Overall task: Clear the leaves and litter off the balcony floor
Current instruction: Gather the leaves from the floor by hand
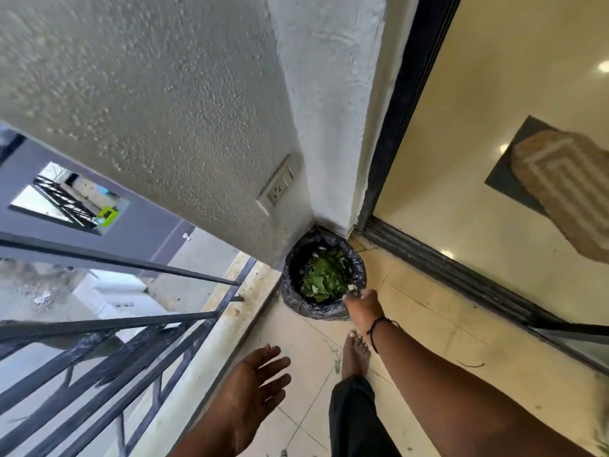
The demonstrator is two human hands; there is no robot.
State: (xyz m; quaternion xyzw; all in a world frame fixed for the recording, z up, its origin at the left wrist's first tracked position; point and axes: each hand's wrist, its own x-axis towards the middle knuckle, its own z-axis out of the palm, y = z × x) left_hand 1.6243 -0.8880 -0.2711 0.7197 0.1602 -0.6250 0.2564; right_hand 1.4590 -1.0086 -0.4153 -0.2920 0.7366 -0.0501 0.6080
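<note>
A small bin lined with a black bag stands in the balcony corner, holding green leaves and bits of white litter. My right hand reaches to the bin's near rim, fingers over the edge; I cannot tell whether it holds anything. My left hand hovers open above the tiled floor, fingers spread, holding nothing. A thin dark twig lies on the tiles to the right, and small green scraps lie beside my bare foot.
A black metal railing runs along the left edge above a drop. A textured wall with a socket plate rises behind the bin. A sliding door track and glass border the right, with a mat inside.
</note>
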